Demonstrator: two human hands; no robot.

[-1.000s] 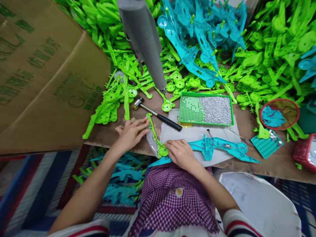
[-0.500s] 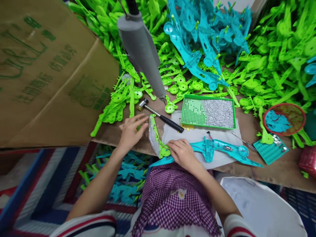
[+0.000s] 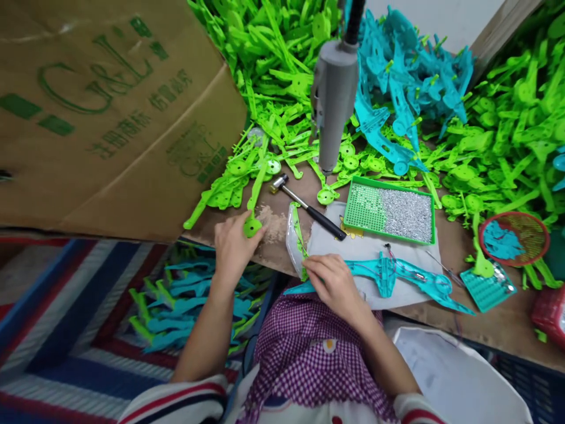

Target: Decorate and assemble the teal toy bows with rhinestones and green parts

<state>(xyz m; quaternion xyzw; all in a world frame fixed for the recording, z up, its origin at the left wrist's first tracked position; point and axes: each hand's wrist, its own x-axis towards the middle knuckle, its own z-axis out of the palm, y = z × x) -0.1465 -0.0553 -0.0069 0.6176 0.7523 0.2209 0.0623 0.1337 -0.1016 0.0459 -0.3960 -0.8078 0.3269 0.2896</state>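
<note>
Blue frame (image 3: 386, 280) is lying along the bench edge, partly over cloth (image 3: 326, 238); right hand (image 3: 335, 285) is bending over its left portion, fingers hiding the joint with green-and-clear piece (image 3: 295, 241), grip unclear. Left hand (image 3: 233, 247), well apart, is now moving off that piece and curling round loose green arm (image 3: 257, 191)'s disc, pinch uncertain, leaving only the right at the frame. Beyond, the cardboard box (image 3: 132, 123) is running out of view
</note>
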